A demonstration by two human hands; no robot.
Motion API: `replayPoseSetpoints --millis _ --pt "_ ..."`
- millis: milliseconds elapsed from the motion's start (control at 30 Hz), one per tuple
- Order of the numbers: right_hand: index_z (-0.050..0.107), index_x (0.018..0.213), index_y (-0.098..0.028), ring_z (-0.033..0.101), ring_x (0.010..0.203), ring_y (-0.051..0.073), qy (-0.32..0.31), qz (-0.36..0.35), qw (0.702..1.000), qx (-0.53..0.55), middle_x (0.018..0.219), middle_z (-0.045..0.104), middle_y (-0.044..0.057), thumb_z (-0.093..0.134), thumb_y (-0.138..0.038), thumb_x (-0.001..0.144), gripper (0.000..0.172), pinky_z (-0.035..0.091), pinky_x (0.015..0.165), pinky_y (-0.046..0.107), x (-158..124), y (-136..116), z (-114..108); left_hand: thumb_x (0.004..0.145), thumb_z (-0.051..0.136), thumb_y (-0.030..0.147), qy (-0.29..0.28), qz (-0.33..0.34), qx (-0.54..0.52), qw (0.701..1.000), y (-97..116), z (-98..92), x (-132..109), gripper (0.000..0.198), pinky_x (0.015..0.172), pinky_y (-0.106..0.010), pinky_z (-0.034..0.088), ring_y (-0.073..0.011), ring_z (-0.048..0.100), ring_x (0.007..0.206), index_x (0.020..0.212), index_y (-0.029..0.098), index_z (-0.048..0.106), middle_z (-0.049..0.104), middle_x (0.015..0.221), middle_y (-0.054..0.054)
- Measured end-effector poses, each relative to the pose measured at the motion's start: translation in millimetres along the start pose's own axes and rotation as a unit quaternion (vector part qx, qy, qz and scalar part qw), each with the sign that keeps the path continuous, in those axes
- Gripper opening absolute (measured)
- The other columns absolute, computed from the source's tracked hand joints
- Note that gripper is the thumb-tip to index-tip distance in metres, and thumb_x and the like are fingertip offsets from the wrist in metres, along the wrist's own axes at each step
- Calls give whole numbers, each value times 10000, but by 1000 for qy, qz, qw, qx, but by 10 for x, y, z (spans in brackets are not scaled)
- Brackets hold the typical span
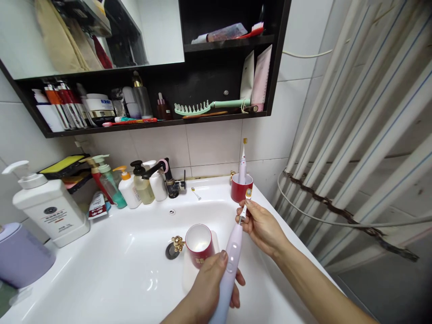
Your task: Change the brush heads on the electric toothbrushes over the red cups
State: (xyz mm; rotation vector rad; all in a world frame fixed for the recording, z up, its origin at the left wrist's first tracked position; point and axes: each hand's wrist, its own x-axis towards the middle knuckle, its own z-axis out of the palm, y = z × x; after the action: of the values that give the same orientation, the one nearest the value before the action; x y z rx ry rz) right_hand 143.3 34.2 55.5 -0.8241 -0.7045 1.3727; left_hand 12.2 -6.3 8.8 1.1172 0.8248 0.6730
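My left hand (209, 288) grips the handle of a pale pink electric toothbrush (231, 261) low over the white sink, with the thumb on its front. My right hand (261, 227) pinches the slim brush head (243, 211) at the handle's top end. Its fingers hide part of the neck. Just behind my left hand, a red cup with a white inside (199, 245) stands on a white pad (191, 274) in the basin. A second pink electric toothbrush (242, 168) stands upright in another red cup (241, 188) on the sink's back right rim.
The white basin (145, 243) has a gold drain knob (177, 244). Several pump bottles, including a large white one (50, 207), line the left rim behind a black tap (167, 177). A dark shelf (151, 126) above holds a green comb (209, 107) and toiletries. A striped curtain (364, 135) hangs at right.
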Motion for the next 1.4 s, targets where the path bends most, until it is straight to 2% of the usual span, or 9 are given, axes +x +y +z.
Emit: replayPoseSetpoints --millis 367,633,933,1400 --pt "432 667 -175 464 406 52 19 -15 1000 -12 482 482 -46 453 -301 677 129 388 421 173 -3 32 -3 621 184 591 3 -17 16 1000 36 2 -20 552 377 -206 263 -75 358 299 575 120 468 416 322 14" --pt "423 701 -185 510 448 79 28 -23 995 -90 512 489 -43 440 -344 677 161 417 454 205 -19 50 19 622 181 589 9 -30 21 999 11 2 -6 548 365 -202 255 -69 343 290 574 123 466 413 321 19" --pt "456 650 -144 557 575 105 -47 19 988 -144 628 542 12 423 -354 687 216 432 558 216 -37 72 20 624 182 591 43 -1 -13 999 -52 19 32 548 365 -209 253 -76 350 290 565 123 460 396 309 19" --pt "471 647 -147 554 558 105 -66 15 982 -179 622 563 11 414 -366 685 230 416 524 213 -72 124 40 657 231 535 64 20 -25 997 -69 37 31 468 371 -206 238 -68 334 292 569 127 442 381 312 29"
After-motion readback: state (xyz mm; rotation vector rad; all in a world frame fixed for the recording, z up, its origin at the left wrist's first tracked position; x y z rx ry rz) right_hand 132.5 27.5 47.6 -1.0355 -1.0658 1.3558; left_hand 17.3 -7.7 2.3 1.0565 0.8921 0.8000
